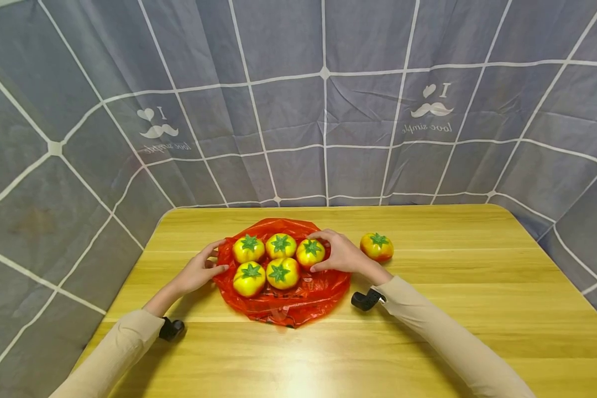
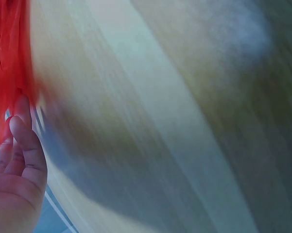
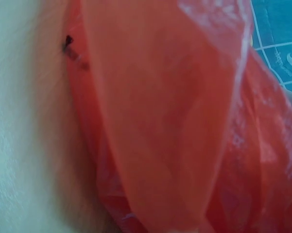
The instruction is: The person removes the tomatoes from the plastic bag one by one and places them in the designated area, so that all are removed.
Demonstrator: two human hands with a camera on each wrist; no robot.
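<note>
A red plastic bag (image 1: pixel 298 301) lies spread open on the table with several yellow toy tomatoes (image 1: pixel 282 273) in it, each topped by a green star-shaped leaf. My right hand (image 1: pixel 345 255) grips the rightmost tomato (image 1: pixel 309 254), fingers behind it and thumb in front. At the bag's left edge, my left hand (image 1: pixel 196 272) pinches the plastic; in the left wrist view its thumb (image 2: pixel 25 133) and fingers meet at the red film. Folds of the bag (image 3: pixel 160 121) fill the right wrist view and hide the tomatoes there.
One more tomato (image 1: pixel 376 247), yellow and reddish, sits on the wooden table (image 1: pixel 453 287) to the right of the bag, beyond my right wrist. A grey checked curtain (image 1: pixel 298 121) hangs behind the table and along its sides.
</note>
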